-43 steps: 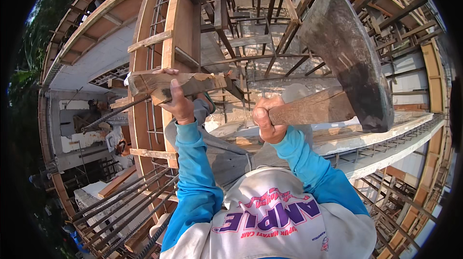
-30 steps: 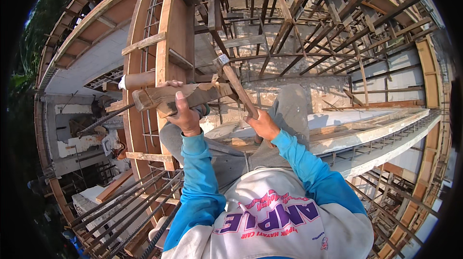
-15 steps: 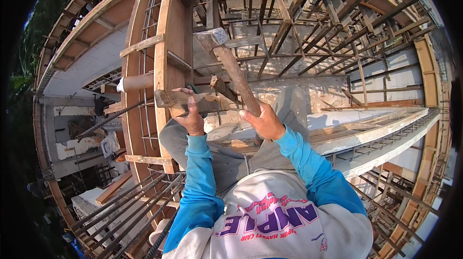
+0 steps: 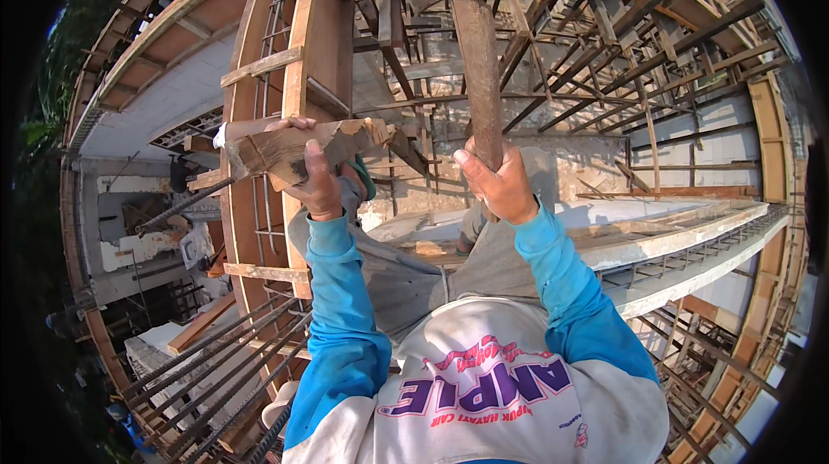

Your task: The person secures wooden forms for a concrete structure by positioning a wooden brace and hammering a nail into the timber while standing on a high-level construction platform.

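Observation:
In my right hand (image 4: pixel 503 185) is the lower end of a hatchet's (image 4: pixel 480 66) wooden handle. The hatchet stands nearly upright in view, its broad blade toward the left and its square back toward the right. My left hand (image 4: pixel 316 186) grips a short piece of wood (image 4: pixel 289 149), thumb on the near face and fingers over the far edge. This wood lies roughly level, with a rough, splintered right end. A gap separates it from the hatchet handle.
Left of me runs a long timber beam form (image 4: pixel 298 41) with a rebar cage inside and cross battens (image 4: pixel 262 66). Several rebars (image 4: pixel 224 369) stick out at lower left. A curved concrete ledge (image 4: pixel 691 231) lies to the right. Timber props (image 4: pixel 587 92) stand below and ahead.
The hatchet has swung up and away, its head now farther from me and its handle more upright. My left hand and the piece of wood have shifted left and slightly away from me.

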Demonstrator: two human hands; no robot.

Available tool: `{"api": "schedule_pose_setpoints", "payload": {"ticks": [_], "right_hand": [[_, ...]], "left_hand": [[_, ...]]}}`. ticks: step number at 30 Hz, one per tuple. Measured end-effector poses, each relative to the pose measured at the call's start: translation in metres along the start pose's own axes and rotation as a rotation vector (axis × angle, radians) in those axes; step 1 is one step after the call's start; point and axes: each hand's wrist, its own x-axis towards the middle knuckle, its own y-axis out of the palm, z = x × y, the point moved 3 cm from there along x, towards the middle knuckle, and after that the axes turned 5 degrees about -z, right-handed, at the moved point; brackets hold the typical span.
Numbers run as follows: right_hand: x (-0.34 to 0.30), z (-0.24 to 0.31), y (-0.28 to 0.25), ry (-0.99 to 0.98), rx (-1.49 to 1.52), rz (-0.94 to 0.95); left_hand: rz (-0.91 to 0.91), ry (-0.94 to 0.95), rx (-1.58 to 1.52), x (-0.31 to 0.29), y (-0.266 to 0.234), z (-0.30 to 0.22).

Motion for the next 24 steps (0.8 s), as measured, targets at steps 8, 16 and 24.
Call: {"api": "schedule_pose_setpoints", "payload": {"ticks": [8,16,24], "right_hand": [[-0.001,0.003,0.001,-0.019,-0.101,-0.002],[-0.003,0.013,0.005,-0.01,-0.085,0.029],[-0.01,0.007,0.014,-0.003,-0.059,0.015]], "left_hand": [[-0.032,-0.085,-0.015,-0.007,0.009,0.003],[-0.006,-0.041,-0.047,-0.009,0.017,-0.013],[0.046,-0.044,-0.012,0.01,0.013,0.001]]}}
